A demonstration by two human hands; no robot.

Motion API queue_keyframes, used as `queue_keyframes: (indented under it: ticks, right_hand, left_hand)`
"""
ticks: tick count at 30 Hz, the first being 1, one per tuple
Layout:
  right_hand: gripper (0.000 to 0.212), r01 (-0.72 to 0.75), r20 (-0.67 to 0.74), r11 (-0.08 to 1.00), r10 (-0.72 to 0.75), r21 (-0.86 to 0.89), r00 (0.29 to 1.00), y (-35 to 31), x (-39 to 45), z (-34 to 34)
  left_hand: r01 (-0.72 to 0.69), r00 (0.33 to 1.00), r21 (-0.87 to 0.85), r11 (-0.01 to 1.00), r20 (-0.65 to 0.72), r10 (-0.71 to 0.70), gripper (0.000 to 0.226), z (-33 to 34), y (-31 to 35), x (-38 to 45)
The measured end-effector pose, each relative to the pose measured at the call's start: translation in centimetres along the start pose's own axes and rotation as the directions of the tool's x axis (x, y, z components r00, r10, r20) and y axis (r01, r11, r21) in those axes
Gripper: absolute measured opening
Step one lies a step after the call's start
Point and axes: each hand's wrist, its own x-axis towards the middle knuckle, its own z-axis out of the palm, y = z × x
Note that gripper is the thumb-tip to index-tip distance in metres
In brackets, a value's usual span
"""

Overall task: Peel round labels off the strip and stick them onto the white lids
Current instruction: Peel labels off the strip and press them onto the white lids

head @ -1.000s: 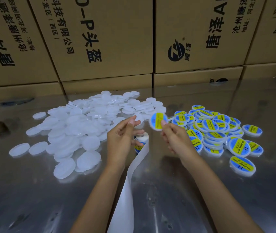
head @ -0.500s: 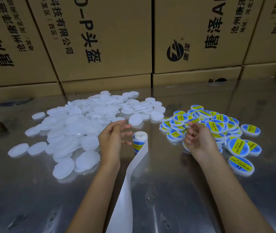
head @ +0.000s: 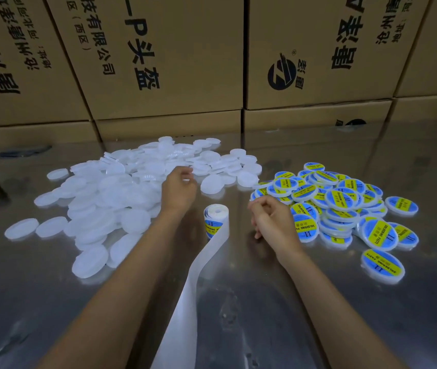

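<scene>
1. The left hand (head: 178, 191) reaches over the near right edge of the white lids (head: 121, 198); its fingers are curled at a lid's edge, but whether they pinch one I cannot tell
2. The right hand (head: 273, 222) hangs loosely curled with nothing in it, just left of the labelled lids (head: 345, 209) and right of the roll (head: 216, 221)
3. The roll stands between the two hands; blue and yellow labels show on its side, and its bare strip (head: 185, 302) trails toward the near edge of the table (head: 305, 302)
4. The step in hand looks like fetching a blank lid; best to take one from the loose rim of the pile, flat side up, so the heap is not dragged along
5. The free hand would do well to go to the roll meanwhile, lift a label by its edge and keep the glue off the fingertips
6. Boxes (head: 158, 54) stand along the far side
</scene>
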Motion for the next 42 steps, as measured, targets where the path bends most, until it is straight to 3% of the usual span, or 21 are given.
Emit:
queue_keyframes:
  ticks: [5,8,13,18,22,24,27,31,36,40,42]
  right_hand:
    - [0.019,0.031,-0.012,0.999,-0.030,0.022,0.999,0.6,0.9,0.1]
    - [0.020,0.032,0.000,0.999,-0.032,0.023,0.999,0.6,1.4,0.3]
    - [0.023,0.024,0.018,1.000,-0.024,-0.003,1.000,0.6,1.8,0.5]
    - [0.024,0.017,0.022,1.000,-0.017,-0.017,1.000,0.7,1.9,0.4]
    - [0.024,0.024,0.041,1.000,-0.024,-0.017,0.999,0.6,1.9,0.3]
    - [0.021,0.019,0.068,1.000,-0.018,-0.022,0.997,0.5,1.8,0.3]
    - [0.009,0.032,0.123,0.999,-0.029,-0.027,0.992,0.0,1.4,0.2]
    - [0.032,0.116,0.256,0.993,-0.117,0.019,0.959,-0.7,0.1,1.2]
    - [0.055,0.120,0.444,0.992,-0.089,-0.042,0.892,-0.6,-1.0,2.0]
    - [0.052,0.116,0.405,0.993,-0.103,-0.008,0.909,-0.7,-1.3,1.9]
    - [0.047,0.134,0.371,0.991,-0.122,-0.008,0.921,-0.7,-1.4,1.9]
  left_hand:
    - [-0.193,0.924,0.315,0.929,0.377,0.064,0.053,2.0,0.2,3.8]
    - [-0.184,0.889,0.378,0.907,0.457,-0.011,0.058,2.7,-0.3,5.4]
    - [-0.130,0.941,0.225,0.966,0.336,0.048,0.039,2.7,-1.2,6.1]
    - [-0.013,0.969,0.154,0.988,0.247,-0.026,0.029,2.5,-1.3,5.5]
    - [-0.046,0.974,0.080,0.996,0.223,0.027,0.027,1.2,-0.4,4.0]
    - [-0.039,0.983,0.036,0.999,0.180,0.032,0.015,0.1,0.5,2.8]
    - [0.061,0.983,-0.122,0.991,0.178,-0.039,0.018,-1.6,1.3,0.9]
    - [0.110,0.972,-0.213,0.971,0.225,-0.061,0.007,-3.2,1.7,-2.8]
    - [0.199,0.963,-0.244,0.949,0.230,-0.142,0.026,-3.9,1.3,-5.5]
    - [0.265,0.926,-0.281,0.922,0.341,-0.162,0.049,-3.0,1.0,-7.1]
    - [0.202,0.928,-0.198,0.959,0.351,-0.122,0.066,-2.3,0.5,-7.1]
